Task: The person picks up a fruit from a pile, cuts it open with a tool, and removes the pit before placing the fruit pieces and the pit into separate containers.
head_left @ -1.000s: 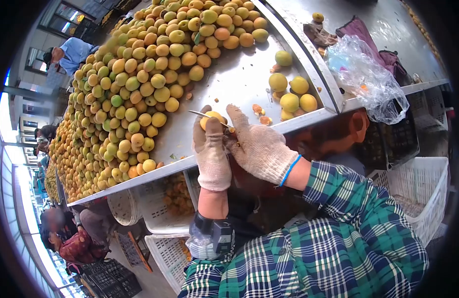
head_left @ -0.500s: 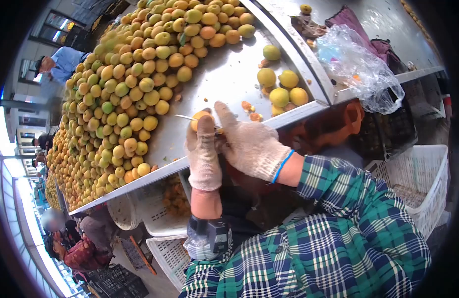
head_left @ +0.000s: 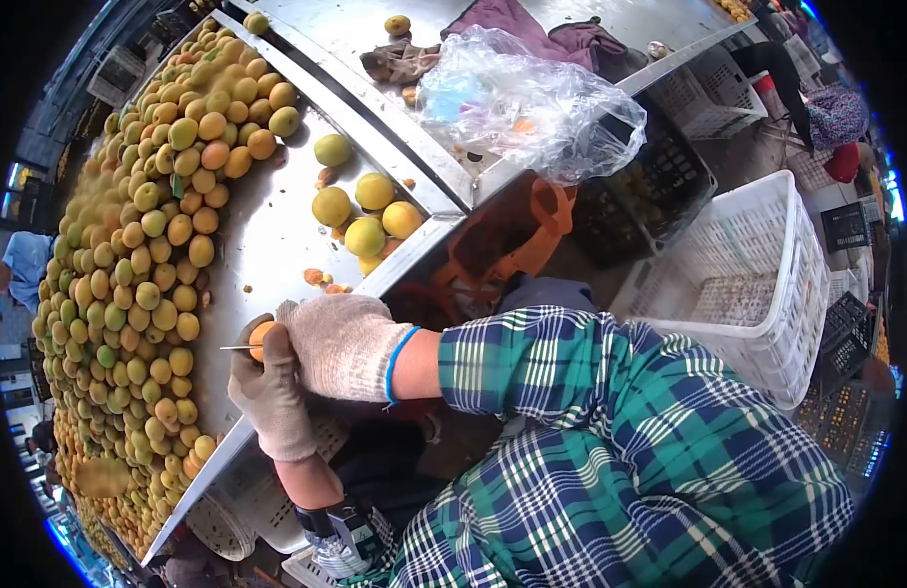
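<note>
Both my hands wear pale knitted gloves and meet above the near edge of the metal table [head_left: 252, 220]. My left hand [head_left: 269, 402] is closed around an orange-yellow apricot [head_left: 262, 333], its thumb against the fruit. A thin knife blade [head_left: 238, 347] juts out to the left across the apricot. My right hand [head_left: 344, 345] presses close beside it, fingers curled; it appears to hold the knife, whose handle is hidden. A large heap of apricots [head_left: 130, 284] lies to the left. Several larger yellow-green fruits [head_left: 365, 235] and torn orange pieces [head_left: 321, 279] lie beyond my hands.
A raised metal rim [head_left: 414, 250] edges the table's corner. A clear plastic bag [head_left: 532, 108] and purple cloth [head_left: 507, 29] lie on the adjoining table. White crates [head_left: 728, 323], a black crate [head_left: 655, 191] and an orange bag [head_left: 537, 235] stand below. A person in blue [head_left: 27, 269] is at far left.
My view has swung right, so table and hands appear further left. My right hand has closed in against the left; earlier its thumb side stood raised and apart. The apricot stays in my left hand.
</note>
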A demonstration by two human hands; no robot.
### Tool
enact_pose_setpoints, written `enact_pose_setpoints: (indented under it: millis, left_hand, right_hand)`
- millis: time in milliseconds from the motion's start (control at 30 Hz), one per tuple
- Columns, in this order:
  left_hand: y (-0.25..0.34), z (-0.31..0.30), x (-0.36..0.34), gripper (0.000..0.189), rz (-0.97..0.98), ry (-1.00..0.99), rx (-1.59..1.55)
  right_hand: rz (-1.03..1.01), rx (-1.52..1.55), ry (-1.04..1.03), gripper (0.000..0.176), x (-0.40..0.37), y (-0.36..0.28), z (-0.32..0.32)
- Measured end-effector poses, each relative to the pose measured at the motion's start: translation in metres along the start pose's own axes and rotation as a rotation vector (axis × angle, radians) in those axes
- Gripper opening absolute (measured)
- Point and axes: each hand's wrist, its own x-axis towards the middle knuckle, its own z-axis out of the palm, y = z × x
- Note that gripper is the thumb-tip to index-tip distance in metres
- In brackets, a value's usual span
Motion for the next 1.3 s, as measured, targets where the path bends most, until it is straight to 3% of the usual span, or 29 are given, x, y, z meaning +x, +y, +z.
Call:
enact_pose_setpoints:
  millis: [67, 133, 233, 367, 400, 500, 567, 667, 733, 767, 800, 833, 867, 933, 967, 1067, 1200, 1300]
  left_hand:
    - [0.003, 0.004, 0.001, 0.043, -0.007, 0.002, 0.025]
    - [0.001, 0.001, 0.002, 0.036, 0.060, 0.005, 0.073]
    - [0.004, 0.002, 0.001, 0.032, 0.056, 0.003, 0.029]
    - [0.002, 0.001, 0.000, 0.027, 0.097, -0.038, 0.038]
    - [0.002, -0.001, 0.000, 0.028, 0.128, -0.084, 0.036]
    - [-0.011, -0.002, -0.006, 0.032, 0.116, -0.032, -0.051]
    - [-0.008, -0.007, -0.006, 0.037, -0.045, -0.110, -0.465]
    - [-0.007, -0.021, 0.002, 0.040, -0.047, -0.202, -0.620]
    - [-0.003, -0.019, -0.001, 0.040, -0.051, -0.139, -0.606]
    - [-0.007, -0.023, 0.001, 0.037, -0.045, -0.133, -0.424]
    - [-0.012, -0.025, 0.003, 0.035, -0.040, -0.125, -0.244]
    - [-0.014, -0.020, 0.002, 0.033, -0.079, -0.061, -0.359]
    - [-0.015, -0.021, 0.003, 0.033, -0.081, -0.057, -0.358]
    - [-0.013, -0.022, 0.005, 0.033, -0.042, 0.009, -0.305]
    - [-0.010, -0.020, 0.002, 0.034, -0.159, 0.040, -0.408]
    - [-0.010, -0.017, 0.003, 0.032, -0.161, 0.046, -0.352]
    - [-0.010, -0.016, 0.003, 0.035, -0.107, 0.052, -0.227]
    - [-0.003, -0.012, -0.001, 0.038, -0.067, 0.019, -0.180]
  right_hand:
    - [0.003, 0.032, 0.008, 0.022, 0.000, 0.004, -0.003]
    - [-0.184, 0.080, -0.038, 0.025, 0.001, 0.008, -0.011]
    - [-0.264, 0.145, -0.038, 0.027, 0.016, 0.017, 0.002]
    - [-0.243, 0.081, -0.142, 0.026, 0.023, 0.021, -0.004]
    - [-0.473, 0.090, -0.016, 0.021, 0.027, 0.034, 0.004]
    - [0.124, 0.814, -0.397, 0.009, 0.015, 0.025, -0.025]
    - [0.174, 0.883, -0.467, 0.009, 0.010, 0.019, -0.035]
    - [0.233, 1.034, -0.572, 0.012, 0.012, 0.018, -0.029]
    - [0.192, 0.912, -0.654, 0.016, 0.017, 0.020, -0.023]
    - [0.191, 0.911, -0.657, 0.016, 0.015, 0.018, -0.022]
    - [0.187, 0.755, -0.564, 0.020, 0.011, 0.009, -0.023]
    - [0.183, 0.599, -0.470, 0.024, 0.010, 0.002, -0.023]
    - [0.182, 0.598, -0.474, 0.024, 0.011, -0.001, -0.021]
    - [0.213, 0.474, -0.254, 0.032, 0.012, -0.005, -0.020]
    - [0.082, 0.375, -0.138, 0.035, 0.020, 0.006, -0.009]
    - [-0.080, 0.167, 0.007, 0.035, 0.027, 0.016, 0.000]
    - [-0.184, 0.400, 0.089, 0.031, 0.021, 0.019, 0.007]
    - [-0.024, 0.618, 0.046, 0.034, 0.013, 0.008, -0.006]
